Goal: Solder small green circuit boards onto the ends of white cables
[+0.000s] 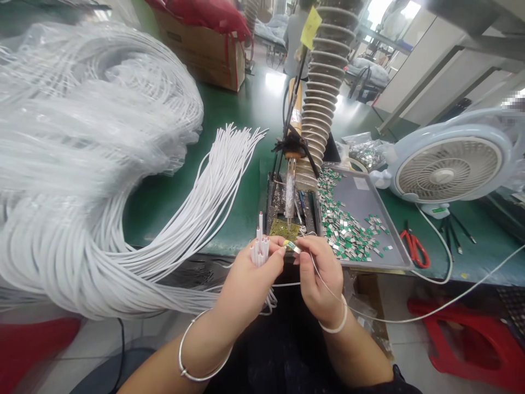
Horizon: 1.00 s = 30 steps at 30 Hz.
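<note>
My left hand [250, 282] is closed around a bundle of white cables [259, 249], their cut ends pointing up with reddish wire tips. Its thumb and forefinger meet at a small green-and-silver connector board [292, 246] with a bit of yellow beside it. The fingers of my right hand [322, 276] pinch the board's silver end. A thin wire [318, 269], which looks like solder wire, passes through my right hand. Just above both hands, an upright soldering iron [290, 186] points its tip down at a yellowish sponge pad [283, 229].
A grey tray [385, 219] of loose connector boards stands right of the iron, beside red-handled pliers [415, 249] and a fan [449, 164]. Long white cables [213, 186] and a plastic-wrapped coil [94, 109] cover the left. A ribbed hose [326, 82] hangs behind the iron.
</note>
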Tool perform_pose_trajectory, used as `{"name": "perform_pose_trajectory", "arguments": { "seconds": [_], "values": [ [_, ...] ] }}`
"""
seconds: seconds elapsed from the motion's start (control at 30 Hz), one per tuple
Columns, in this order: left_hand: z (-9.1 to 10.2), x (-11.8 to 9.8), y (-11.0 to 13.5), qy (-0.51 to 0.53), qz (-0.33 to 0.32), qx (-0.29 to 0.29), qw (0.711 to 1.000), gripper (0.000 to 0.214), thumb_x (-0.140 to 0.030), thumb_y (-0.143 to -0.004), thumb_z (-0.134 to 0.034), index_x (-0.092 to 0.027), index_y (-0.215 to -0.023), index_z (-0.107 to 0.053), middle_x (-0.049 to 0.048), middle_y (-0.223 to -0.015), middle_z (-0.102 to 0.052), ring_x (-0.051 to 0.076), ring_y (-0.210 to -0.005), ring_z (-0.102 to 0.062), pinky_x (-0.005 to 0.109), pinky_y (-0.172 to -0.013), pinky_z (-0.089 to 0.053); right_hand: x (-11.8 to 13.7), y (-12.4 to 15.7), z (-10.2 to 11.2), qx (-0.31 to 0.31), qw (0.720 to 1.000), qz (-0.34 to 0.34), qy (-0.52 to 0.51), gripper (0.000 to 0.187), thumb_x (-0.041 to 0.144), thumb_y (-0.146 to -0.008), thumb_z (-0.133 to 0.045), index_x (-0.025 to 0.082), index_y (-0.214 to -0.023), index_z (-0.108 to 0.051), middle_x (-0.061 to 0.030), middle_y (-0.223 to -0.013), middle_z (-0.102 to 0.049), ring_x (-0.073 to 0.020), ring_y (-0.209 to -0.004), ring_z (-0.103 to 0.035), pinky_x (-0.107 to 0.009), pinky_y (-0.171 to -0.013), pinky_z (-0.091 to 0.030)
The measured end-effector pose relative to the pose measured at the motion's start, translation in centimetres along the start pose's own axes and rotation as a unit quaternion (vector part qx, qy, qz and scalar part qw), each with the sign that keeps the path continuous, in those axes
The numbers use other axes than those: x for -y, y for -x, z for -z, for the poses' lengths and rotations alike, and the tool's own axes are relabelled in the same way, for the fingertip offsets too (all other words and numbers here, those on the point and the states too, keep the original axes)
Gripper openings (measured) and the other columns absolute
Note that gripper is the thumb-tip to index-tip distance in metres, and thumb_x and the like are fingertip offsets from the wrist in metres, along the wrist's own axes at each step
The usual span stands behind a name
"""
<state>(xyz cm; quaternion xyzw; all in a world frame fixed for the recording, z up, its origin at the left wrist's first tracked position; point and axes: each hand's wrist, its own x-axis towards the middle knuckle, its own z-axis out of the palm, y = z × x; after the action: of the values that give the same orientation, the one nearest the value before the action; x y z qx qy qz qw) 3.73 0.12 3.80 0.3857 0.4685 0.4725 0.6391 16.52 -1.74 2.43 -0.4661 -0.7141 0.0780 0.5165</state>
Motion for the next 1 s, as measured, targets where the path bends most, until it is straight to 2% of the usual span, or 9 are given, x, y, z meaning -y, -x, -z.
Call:
{"name": "perform_pose_trajectory", "arguments": {
  "seconds": [0.13, 0.23, 0.47, 0.6, 1.0],
  "values": [
    [-0.1, 0.0, -0.2, -0.014, 0.016, -0.001, 1.0, 0.014, -0.024, -0.075, -0.057, -0.018, -0.063, -0.053, -0.0027, -0.057, -0.047, 0.014, -0.069, -0.05, 0.021, -0.052, -0.033, -0.4, 1.2, -0.5, -0.047, 0.998, -0.003, -0.038, 0.04, 0.006, -0.086, -0.039, 0.019, -0.122, -0.047, -0.0082, -0.1, -0.059, -0.0156, -0.085, -0.06, -0.032, -0.07, -0.055],
    [-0.2, -0.1, -0.3, -0.012, 0.029, -0.002, 0.999, 0.013, -0.025, -0.076, -0.056, -0.018, -0.066, -0.052, -0.0048, -0.055, -0.044, 0.011, -0.06, -0.044, 0.021, -0.049, -0.03, -0.6, 1.9, -0.8, -0.08, 0.995, -0.005, -0.056, 0.041, 0.007, -0.086, -0.041, 0.021, -0.125, -0.044, -0.0083, -0.105, -0.06, -0.0154, -0.086, -0.062, -0.032, -0.069, -0.057],
    [-0.6, -0.6, -0.3, 0.013, 0.036, 0.006, 0.999, 0.012, -0.025, -0.077, -0.056, -0.018, -0.069, -0.05, -0.0075, -0.053, -0.044, 0.006, -0.046, -0.032, 0.02, -0.043, -0.024, -0.4, 1.2, -0.5, -0.061, 0.996, 0.055, -0.017, 0.033, 0.005, -0.085, -0.046, 0.02, -0.113, -0.054, -0.0077, -0.103, -0.066, -0.0177, -0.097, -0.063, -0.035, -0.082, -0.056],
    [-0.5, -0.7, -0.3, 0.021, 0.035, 0.006, 0.999, 0.01, -0.026, -0.078, -0.056, -0.018, -0.075, -0.051, -0.0089, -0.05, -0.042, 0.006, -0.044, -0.031, 0.019, -0.043, -0.023, -0.2, 0.5, -0.3, -0.059, 0.996, 0.06, 0.019, 0.029, 0.006, -0.084, -0.048, 0.02, -0.107, -0.057, -0.0083, -0.1, -0.066, -0.0185, -0.096, -0.063, -0.036, -0.08, -0.056],
    [-0.8, -1.2, -0.5, 0.06, 0.024, 0.012, 0.998, 0.008, -0.023, -0.079, -0.056, -0.017, -0.083, -0.052, -0.0097, -0.047, -0.04, 0.005, -0.042, -0.029, 0.016, -0.041, -0.023, -0.2, -0.4, -0.8, -0.067, 0.994, 0.081, 0.041, 0.031, 0.006, -0.084, -0.05, 0.022, -0.11, -0.057, -0.0087, -0.101, -0.062, -0.0196, -0.094, -0.062, -0.038, -0.078, -0.055]
  ]
}}
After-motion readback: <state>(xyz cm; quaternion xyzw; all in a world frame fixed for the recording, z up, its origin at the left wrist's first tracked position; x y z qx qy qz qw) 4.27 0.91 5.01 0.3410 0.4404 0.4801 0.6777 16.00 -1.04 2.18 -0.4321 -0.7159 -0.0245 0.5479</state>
